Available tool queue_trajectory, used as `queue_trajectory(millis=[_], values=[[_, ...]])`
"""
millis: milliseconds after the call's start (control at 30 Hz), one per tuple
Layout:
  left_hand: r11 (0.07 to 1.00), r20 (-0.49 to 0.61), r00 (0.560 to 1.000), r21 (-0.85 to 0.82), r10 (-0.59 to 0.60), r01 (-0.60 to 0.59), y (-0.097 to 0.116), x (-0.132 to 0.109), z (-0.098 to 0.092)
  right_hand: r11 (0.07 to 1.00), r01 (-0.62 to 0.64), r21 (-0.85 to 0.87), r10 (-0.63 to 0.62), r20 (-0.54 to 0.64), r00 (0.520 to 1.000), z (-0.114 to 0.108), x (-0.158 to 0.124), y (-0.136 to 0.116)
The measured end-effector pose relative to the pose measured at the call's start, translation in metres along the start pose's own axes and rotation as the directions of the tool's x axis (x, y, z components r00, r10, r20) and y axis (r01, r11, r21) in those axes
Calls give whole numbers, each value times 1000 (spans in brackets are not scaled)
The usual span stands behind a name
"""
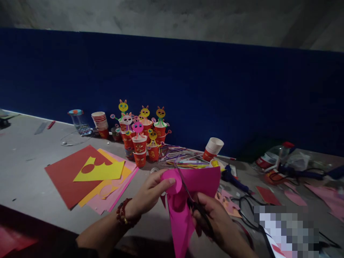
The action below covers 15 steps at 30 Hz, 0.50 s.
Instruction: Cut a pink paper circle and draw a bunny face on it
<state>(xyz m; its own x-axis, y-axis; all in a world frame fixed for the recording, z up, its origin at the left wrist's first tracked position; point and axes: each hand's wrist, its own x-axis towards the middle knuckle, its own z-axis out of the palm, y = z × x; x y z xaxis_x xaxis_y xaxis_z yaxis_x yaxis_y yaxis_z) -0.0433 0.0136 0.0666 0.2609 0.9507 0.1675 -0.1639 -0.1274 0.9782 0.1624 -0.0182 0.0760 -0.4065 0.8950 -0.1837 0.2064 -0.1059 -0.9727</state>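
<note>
My left hand (150, 195), with a red bead bracelet on the wrist, pinches the upper left edge of a magenta paper sheet (196, 186) held above the table. My right hand (215, 222) is closed around dark scissors (188, 195) whose blades cut into the sheet beside a rounded shape. The sheet's lower part hangs down between my hands.
A stack of red, yellow and pink paper (91, 175) lies to the left. Red paper cups with animal-face toppers (139, 132) stand behind, with stacked cups (100, 123), an overturned cup stack (213, 147), straws (182, 156), a glue gun (233, 179) and cables on the grey table (24, 168).
</note>
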Motion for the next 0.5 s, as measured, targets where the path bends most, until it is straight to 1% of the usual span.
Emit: queue_trajectory(millis=[233,400,500], values=[[1000,37,999,-23,4,-3,-4,8,-4,1000,-18,8,18,3,1000,-2,3,-2],[999,92,995,40,27,-31,0,10,-8,1000,-30,1,30,0,1000,-5,3,-4],[996,106,993,69,47,-55,4,10,-8,999,-34,-18,34,1,999,-7,4,-5]])
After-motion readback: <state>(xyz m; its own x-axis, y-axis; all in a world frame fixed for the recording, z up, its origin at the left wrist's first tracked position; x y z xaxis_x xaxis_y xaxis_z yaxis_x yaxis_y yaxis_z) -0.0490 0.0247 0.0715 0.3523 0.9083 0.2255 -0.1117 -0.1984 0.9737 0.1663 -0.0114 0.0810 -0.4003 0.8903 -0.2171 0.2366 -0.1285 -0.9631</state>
